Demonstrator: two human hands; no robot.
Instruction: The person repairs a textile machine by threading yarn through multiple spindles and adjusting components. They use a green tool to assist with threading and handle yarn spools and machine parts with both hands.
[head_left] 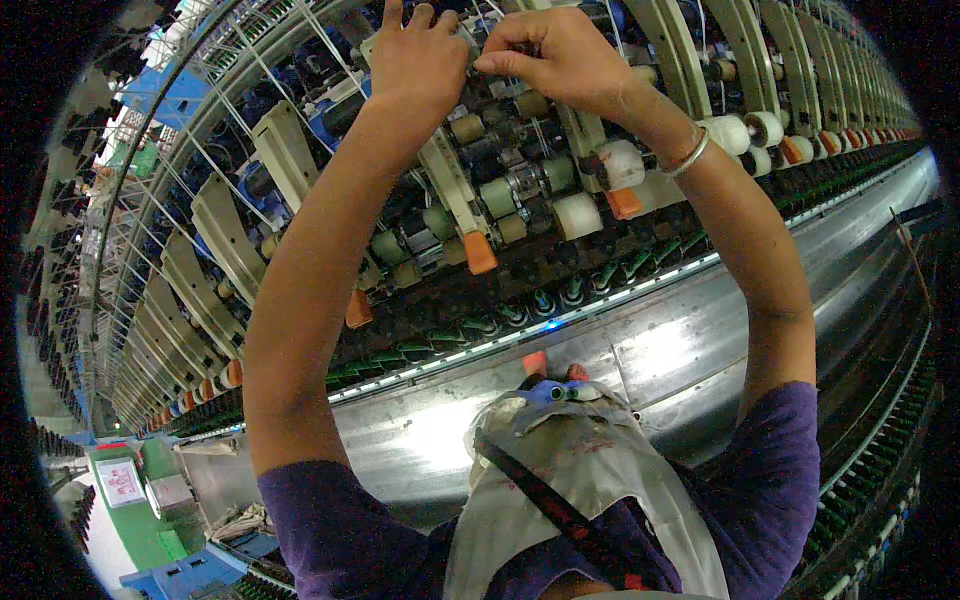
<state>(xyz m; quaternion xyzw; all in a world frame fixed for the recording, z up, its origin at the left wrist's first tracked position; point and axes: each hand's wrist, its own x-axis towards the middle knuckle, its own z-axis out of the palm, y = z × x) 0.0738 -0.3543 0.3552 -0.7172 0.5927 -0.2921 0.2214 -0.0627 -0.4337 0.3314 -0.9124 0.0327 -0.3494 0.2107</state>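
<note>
At the top of the view, both my hands reach over a spinning frame with rows of rollers. My left hand (420,65) lies over the upper end of a beige pressure arm (448,185), fingers apart and their tips partly cut off by the picture's edge. Close beside it, my right hand (562,62) is closed, thumb and forefinger pinched together. Whatever sits in the pinch is too small to make out. Below my hands are green-grey rollers (497,197), and an orange lever end (479,253) tips the pressure arm. A white roller (577,215) sits under my right wrist.
More beige pressure arms (285,150) run off both ways. Green bobbins (400,352) line the rail beneath. A shiny metal panel (680,340) lies between the frame and me. My apron pocket (560,410) holds small blue and red things. Another machine's bobbins (880,460) stand at right.
</note>
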